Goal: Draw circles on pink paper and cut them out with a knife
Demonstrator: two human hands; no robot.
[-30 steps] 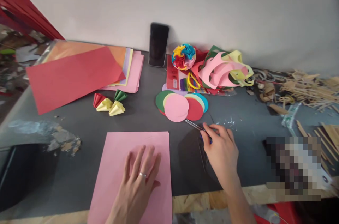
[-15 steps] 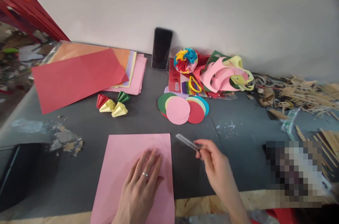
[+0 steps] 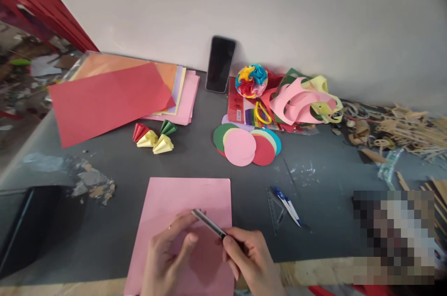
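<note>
My right hand (image 3: 247, 254) grips a slim silver utility knife (image 3: 208, 222) by its dark end, with the metal end pointing up and left. My left hand (image 3: 171, 249) is open, thumb and fingers apart, close to the knife's tip; I cannot tell whether a finger touches it. Both hands are over a pink paper sheet (image 3: 190, 189) lying flat at the table's front edge. Right of the sheet lie a blue and white drawing compass (image 3: 288, 206) and a clear set square (image 3: 274, 214).
Coloured paper circles (image 3: 240, 147) lie behind the sheet, near folded paper cones (image 3: 153, 140). Further back are a red sheet (image 3: 111, 105) on a paper stack, a leaning phone (image 3: 220, 64), a paper ball (image 3: 251, 81) and pink scraps (image 3: 296, 100). Wooden sticks (image 3: 408, 128) crowd the right.
My left hand has lifted off the pink sheet. My right hand has brought the knife left over the sheet, uncovering the compass and set square.
</note>
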